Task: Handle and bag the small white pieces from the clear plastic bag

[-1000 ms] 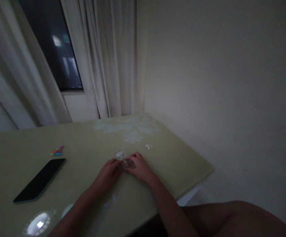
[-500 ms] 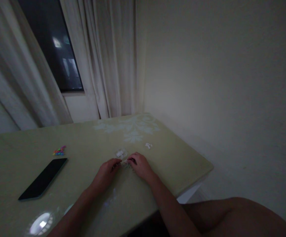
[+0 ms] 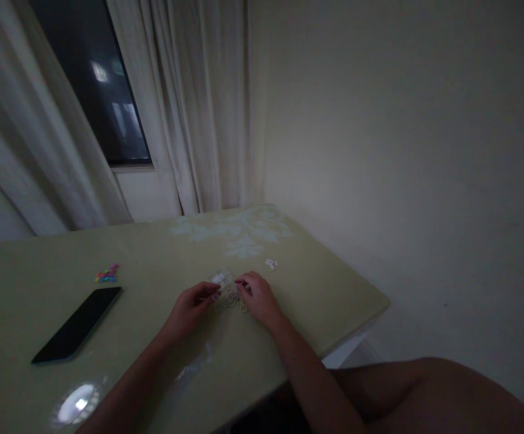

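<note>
Both my hands rest on a pale green table (image 3: pixel 325 301) in dim light. My left hand (image 3: pixel 190 306) has its fingers curled, the tips pinched near a small heap of pale little rings (image 3: pixel 232 297) lying between the hands. My right hand (image 3: pixel 258 298) is curled too, its fingertips touching the same heap. Whether either hand grips a ring is too small and dark to make out. A small clear packet (image 3: pixel 220 278) lies just beyond the heap.
A black phone (image 3: pixel 77 323) lies flat at the left, with a cluster of small coloured pieces (image 3: pixel 107 275) behind it. A small white piece (image 3: pixel 271 263) sits past my right hand. Curtains (image 3: pixel 189 108) and a dark window (image 3: pixel 94 84) stand behind; the table's right edge is close.
My hands have drawn slightly apart, uncovering the small heap of pale rings between them. The view has shifted a little.
</note>
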The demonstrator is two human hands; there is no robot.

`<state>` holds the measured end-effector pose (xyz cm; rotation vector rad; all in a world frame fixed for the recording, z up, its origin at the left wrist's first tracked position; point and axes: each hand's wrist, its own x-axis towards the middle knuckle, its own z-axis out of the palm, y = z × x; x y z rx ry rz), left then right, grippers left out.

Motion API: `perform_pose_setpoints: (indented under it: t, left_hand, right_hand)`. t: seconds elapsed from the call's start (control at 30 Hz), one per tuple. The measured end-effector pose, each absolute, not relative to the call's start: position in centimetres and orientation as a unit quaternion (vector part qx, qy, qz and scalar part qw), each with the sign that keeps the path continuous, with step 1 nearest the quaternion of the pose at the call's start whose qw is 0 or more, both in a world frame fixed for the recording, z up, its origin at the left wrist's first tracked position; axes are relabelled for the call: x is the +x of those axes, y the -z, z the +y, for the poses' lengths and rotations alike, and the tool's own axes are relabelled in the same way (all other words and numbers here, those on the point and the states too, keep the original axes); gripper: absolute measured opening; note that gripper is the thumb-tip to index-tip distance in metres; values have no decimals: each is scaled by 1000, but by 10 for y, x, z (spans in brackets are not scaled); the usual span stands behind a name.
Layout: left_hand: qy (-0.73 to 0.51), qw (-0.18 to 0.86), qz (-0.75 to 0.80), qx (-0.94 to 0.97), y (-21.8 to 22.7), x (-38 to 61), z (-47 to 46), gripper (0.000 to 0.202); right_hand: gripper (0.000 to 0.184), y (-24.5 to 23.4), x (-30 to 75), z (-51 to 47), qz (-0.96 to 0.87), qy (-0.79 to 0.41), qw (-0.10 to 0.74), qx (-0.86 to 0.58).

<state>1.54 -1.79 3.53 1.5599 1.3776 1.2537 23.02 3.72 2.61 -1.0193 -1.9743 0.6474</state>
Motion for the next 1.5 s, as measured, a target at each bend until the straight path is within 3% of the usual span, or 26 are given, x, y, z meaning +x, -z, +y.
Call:
perform_pose_setpoints:
  t: [0.27,0.8,1.5]
  left_hand:
    - [-510,394,471,603,-43,25,-23,27]
    - [-536,303,505,605,-45,25,-27,21]
    - [-518,309,511,612,-33,31,-29,28]
  right_hand:
    - [10,-33,223,25,-784,-347,424,-291]
    - [8,-29,224,28,-763,-340,469,-287]
    - [17,-31,223,26,-761,-345,484,-258]
